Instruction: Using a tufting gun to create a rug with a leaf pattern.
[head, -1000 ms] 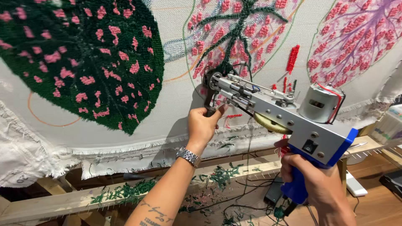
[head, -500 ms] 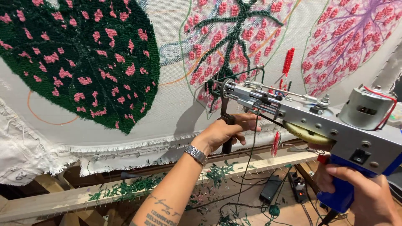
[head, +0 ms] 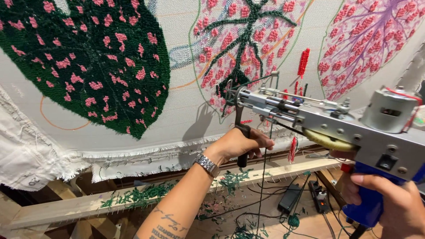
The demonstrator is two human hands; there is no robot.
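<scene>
A silver tufting gun [head: 327, 126] with a blue grip points left at a white cloth [head: 186, 106] stretched on a wooden frame. My left hand [head: 237, 144] is wrapped round the gun's black front handle [head: 241, 144]. My right hand [head: 392, 201] grips the blue rear handle at the lower right. The gun's needle tip [head: 229, 90] sits close to the cloth at the base of a dark green stem in the middle leaf [head: 243, 44], a pattern of pink dots. A green yarn strand [head: 263, 177] hangs down from the gun.
A large dark green leaf with pink spots [head: 88, 57] fills the cloth's left. A purple and pink leaf [head: 372, 40] is at the right. The wooden frame rail [head: 146, 197] carries green yarn scraps. Cables and a power strip [head: 319, 194] lie on the floor below.
The view has closed in on the cloth. My left hand slid from the gun's nose down onto the black front handle, and the gun swung lower and to the right in view.
</scene>
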